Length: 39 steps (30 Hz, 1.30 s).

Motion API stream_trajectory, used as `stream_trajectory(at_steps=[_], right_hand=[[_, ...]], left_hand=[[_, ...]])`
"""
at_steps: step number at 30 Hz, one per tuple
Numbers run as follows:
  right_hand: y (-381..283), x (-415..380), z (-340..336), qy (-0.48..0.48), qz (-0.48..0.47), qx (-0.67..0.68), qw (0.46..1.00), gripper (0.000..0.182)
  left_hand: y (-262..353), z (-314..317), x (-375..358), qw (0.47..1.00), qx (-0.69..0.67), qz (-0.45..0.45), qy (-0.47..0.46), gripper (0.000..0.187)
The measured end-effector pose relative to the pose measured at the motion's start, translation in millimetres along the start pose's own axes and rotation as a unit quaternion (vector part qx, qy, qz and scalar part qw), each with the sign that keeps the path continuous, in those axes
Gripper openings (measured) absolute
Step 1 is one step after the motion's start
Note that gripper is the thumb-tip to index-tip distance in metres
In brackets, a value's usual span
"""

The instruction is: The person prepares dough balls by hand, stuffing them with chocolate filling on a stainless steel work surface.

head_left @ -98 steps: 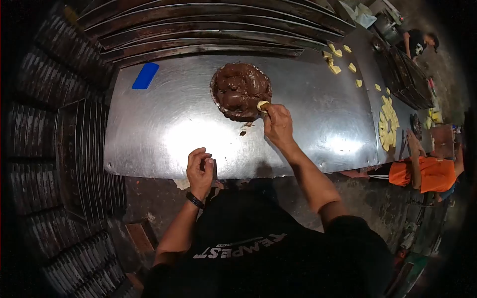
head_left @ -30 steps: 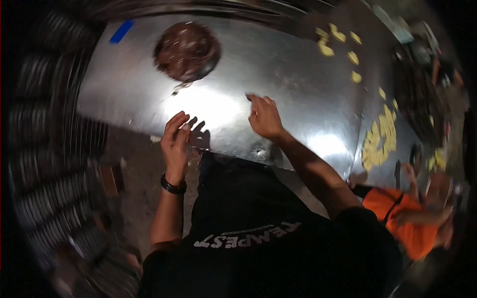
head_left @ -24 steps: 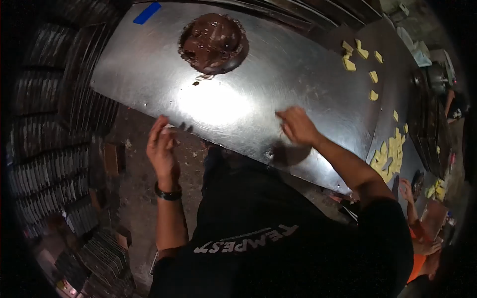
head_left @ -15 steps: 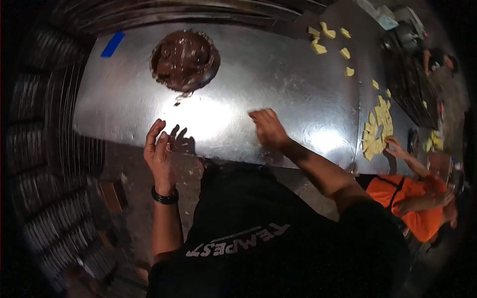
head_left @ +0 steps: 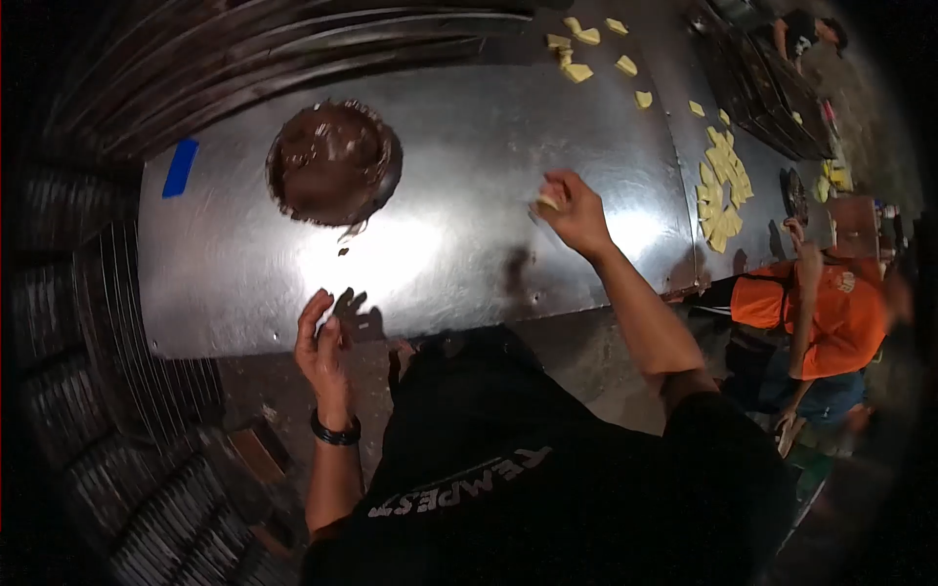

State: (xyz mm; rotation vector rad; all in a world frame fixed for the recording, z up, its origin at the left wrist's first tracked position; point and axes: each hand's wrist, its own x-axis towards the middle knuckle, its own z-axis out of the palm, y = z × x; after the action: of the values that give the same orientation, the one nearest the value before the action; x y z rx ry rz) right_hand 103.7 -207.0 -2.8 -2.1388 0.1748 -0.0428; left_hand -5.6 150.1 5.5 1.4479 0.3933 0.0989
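My right hand is over the middle of the metal table, its fingers closed around a small pale yellow piece that looks like dough. At the table's near edge, my left hand is raised with bent fingers held apart and nothing in them. Beyond it sits a round bowl of glossy brown, chocolate-like mixture, with a few brown drips beside it. Neither hand touches the bowl.
Several pale yellow pieces lie scattered at the far right, with a dense cluster nearer. A co-worker in an orange shirt stands by that cluster. Blue tape lies left; stacked trays line the back.
My view has turned, shifting the table. My right hand has moved farther over the tabletop and now shows a yellow piece in its fingers. The co-worker's hand has drawn away from the cluster.
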Motion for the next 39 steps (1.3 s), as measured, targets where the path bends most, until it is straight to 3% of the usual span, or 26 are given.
stream_trajectory(at_steps=[2, 4, 6, 7, 10, 12, 13, 14, 16, 19, 22, 25, 27, 28, 29, 30, 32, 34, 36, 39], right_hand=[[-42.8, 37.2, 11.6, 0.068, -0.141, 0.174, 0.972, 0.045], [-68.0, 64.3, 21.1, 0.122, -0.230, 0.117, 0.958, 0.047], [-25.8, 93.4, 53.5, 0.129, -0.290, -0.041, 0.947, 0.048], [13.8, 106.2, 59.4, 0.003, -0.272, -0.147, 0.951, 0.051], [42.9, 122.7, 7.5, 0.019, -0.272, -0.082, 0.959, 0.046], [88.7, 180.1, -25.4, 0.191, -0.239, -0.100, 0.947, 0.039], [81.4, 198.6, -51.7, 0.198, -0.095, -0.094, 0.971, 0.031], [113.3, 236.8, -64.4, 0.238, -0.076, -0.174, 0.952, 0.029], [115.5, 270.2, -79.8, 0.191, 0.016, -0.276, 0.942, 0.027], [129.1, 298.9, -59.6, 0.169, 0.021, -0.308, 0.936, 0.031], [101.2, 262.3, -48.8, 0.196, -0.049, -0.132, 0.970, 0.023], [74.4, 190.9, -37.3, 0.131, -0.130, -0.009, 0.983, 0.017], [50.4, 127.4, -22.5, -0.039, -0.068, 0.283, 0.956, 0.025], [32.6, 94.4, -15.1, -0.120, -0.042, 0.327, 0.936, 0.036], [6.8, 61.2, -11.7, -0.209, -0.054, 0.313, 0.925, 0.040], [-13.4, 31.0, 3.0, -0.238, -0.067, 0.330, 0.911, 0.044], [-49.1, -21.6, 32.4, -0.301, 0.006, 0.463, 0.834, 0.049], [-71.8, -53.7, 51.0, -0.317, 0.055, 0.445, 0.836, 0.053], [-92.7, -70.2, 67.3, -0.371, 0.110, 0.480, 0.788, 0.068], [-112.1, -92.2, 97.7, -0.463, 0.184, 0.482, 0.721, 0.085]], left_hand=[[0.5, 10.5, -3.6, 1.000, 0.000, -0.004, -0.006, 0.030], [-1.3, 26.7, -8.9, 1.000, 0.016, 0.001, 0.006, 0.030], [2.8, 52.8, -17.6, 0.999, 0.013, 0.018, 0.044, 0.041], [3.4, 61.5, -26.9, 0.998, 0.020, 0.024, 0.063, 0.041], [1.9, 67.5, -59.6, 0.992, 0.018, 0.031, 0.125, 0.035], [2.1, 74.2, -83.2, 0.986, -0.006, 0.000, 0.168, 0.032], [4.0, 77.8, -91.4, 0.982, -0.030, -0.018, 0.188, 0.032], [6.2, 80.2, -97.0, 0.976, -0.055, -0.031, 0.209, 0.032], [10.0, 86.8, -95.0, 0.980, -0.028, -0.023, 0.197, 0.031], [23.6, 111.5, -75.6, 0.985, -0.004, -0.022, 0.169, 0.033], [33.9, 135.9, -44.1, 0.997, -0.007, 0.003, 0.073, 0.034], [40.1, 158.0, -11.6, 0.999, 0.032, 0.023, -0.008, 0.034], [37.6, 167.6, 3.7, 0.997, 0.031, 0.058, -0.044, 0.034], [24.4, 169.8, 12.8, 0.992, 0.052, 0.108, -0.042, 0.034], [24.6, 175.1, 14.6, 0.991, 0.044, 0.123, -0.027, 0.033], [26.3, 178.8, 17.0, 0.989, 0.034, 0.142, -0.017, 0.033], [21.3, 171.2, 15.8, 0.985, 0.011, 0.173, -0.008, 0.033], [20.8, 148.7, 9.9, 0.989, -0.008, 0.141, 0.036, 0.032], [30.6, 114.7, 6.0, 0.984, -0.094, 0.153, 0.012, 0.027], [22.2, 55.7, 1.8, 0.987, -0.042, 0.143, -0.068, 0.029]])
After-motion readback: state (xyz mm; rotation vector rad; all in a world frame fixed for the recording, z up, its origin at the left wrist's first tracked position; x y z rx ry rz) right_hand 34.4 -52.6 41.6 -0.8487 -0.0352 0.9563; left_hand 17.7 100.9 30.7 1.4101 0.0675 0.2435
